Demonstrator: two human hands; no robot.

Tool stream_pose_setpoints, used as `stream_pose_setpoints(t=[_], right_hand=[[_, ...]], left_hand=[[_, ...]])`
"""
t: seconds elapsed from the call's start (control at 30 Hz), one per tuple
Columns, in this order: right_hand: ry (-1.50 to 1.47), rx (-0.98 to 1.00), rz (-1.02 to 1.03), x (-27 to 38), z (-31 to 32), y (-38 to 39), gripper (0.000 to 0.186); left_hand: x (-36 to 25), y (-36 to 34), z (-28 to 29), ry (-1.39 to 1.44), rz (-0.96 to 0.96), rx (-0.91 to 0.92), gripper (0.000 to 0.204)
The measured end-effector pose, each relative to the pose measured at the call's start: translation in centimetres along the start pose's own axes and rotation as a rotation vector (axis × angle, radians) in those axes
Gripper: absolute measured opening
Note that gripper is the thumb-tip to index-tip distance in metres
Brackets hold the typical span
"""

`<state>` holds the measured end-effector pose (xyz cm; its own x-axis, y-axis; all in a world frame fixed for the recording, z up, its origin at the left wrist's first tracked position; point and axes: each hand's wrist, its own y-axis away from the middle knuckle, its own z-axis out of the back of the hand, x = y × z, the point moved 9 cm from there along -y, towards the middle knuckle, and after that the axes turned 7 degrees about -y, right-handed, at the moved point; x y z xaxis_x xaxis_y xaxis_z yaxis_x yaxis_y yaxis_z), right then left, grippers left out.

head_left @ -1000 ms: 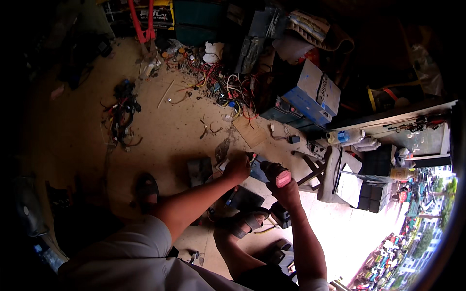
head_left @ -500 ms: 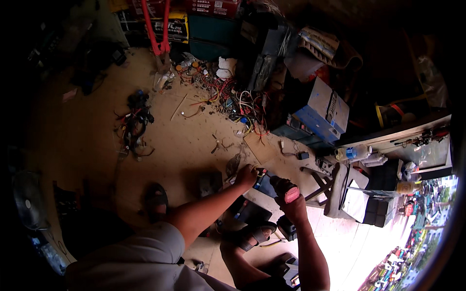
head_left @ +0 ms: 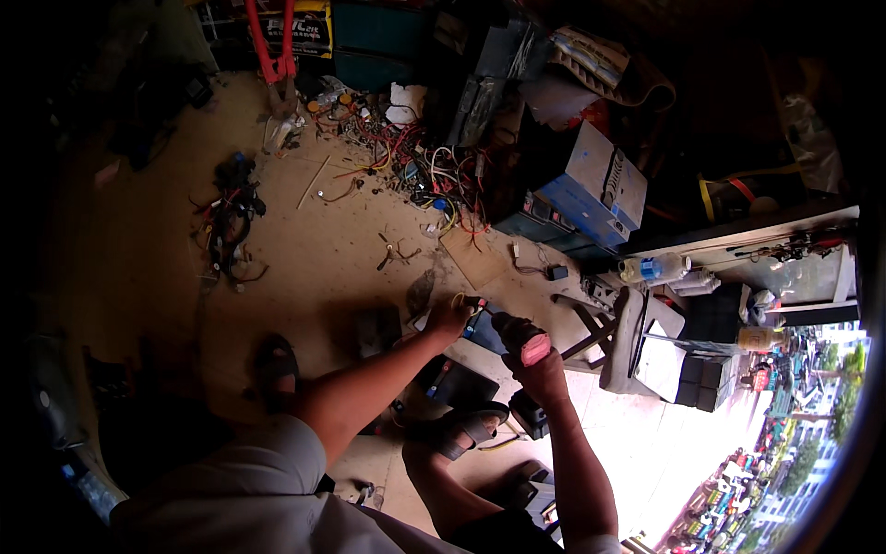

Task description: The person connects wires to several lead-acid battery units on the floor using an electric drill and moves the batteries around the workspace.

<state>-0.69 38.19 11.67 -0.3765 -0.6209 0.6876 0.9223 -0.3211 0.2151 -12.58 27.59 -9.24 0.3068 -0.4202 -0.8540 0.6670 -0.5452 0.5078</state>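
My right hand [head_left: 543, 377] grips a cordless power drill [head_left: 522, 338], dark-bodied with a pinkish-red rear end. The drill's nose points left, over a block-shaped battery [head_left: 485, 334] with a dark and bluish top on the floor. At that battery's far left corner my left hand [head_left: 448, 325] is closed, with a thin yellow wire [head_left: 457, 299] looping out at the fingertips. A red piece sits on the battery just beside those fingers. Whether the drill's tip touches the battery is hidden. Another black battery [head_left: 459, 384] lies nearer me, beside my sandalled foot.
Tangled wires [head_left: 425, 175] and scraps cover the floor ahead, with a dark wire bundle [head_left: 231, 217] to the left. Red-handled cutters [head_left: 273, 55] stand at the back. A blue-grey box [head_left: 595, 185] sits on the right, near a folding chair [head_left: 629, 340].
The whole view has shifted, so everything sits slightly further left and higher. Both hands stay at the battery, the drill still in my right hand.
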Motion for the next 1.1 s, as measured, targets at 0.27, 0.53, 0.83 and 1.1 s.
stream_pose_setpoints(t=[0.27,0.53,0.83,1.1], right_hand=[[0.039,0.001,0.123,1.8,0.3,0.2,0.050],[0.004,0.025,-0.093,-2.9,-1.1,0.9,0.046],[0.026,0.080,-0.137,-1.8,-1.1,1.1,0.050],[-0.134,0.138,-0.377,1.3,0.5,-0.7,0.043]], left_hand=[[-0.8,1.1,-0.2,0.008,0.015,0.027,0.025],[-1.4,0.3,0.0,-0.188,-0.191,-0.167,0.022],[-1.2,0.7,0.0,-0.229,-0.196,-0.074,0.022],[-1.5,2.6,0.3,-0.244,-0.165,-0.089,0.023]])
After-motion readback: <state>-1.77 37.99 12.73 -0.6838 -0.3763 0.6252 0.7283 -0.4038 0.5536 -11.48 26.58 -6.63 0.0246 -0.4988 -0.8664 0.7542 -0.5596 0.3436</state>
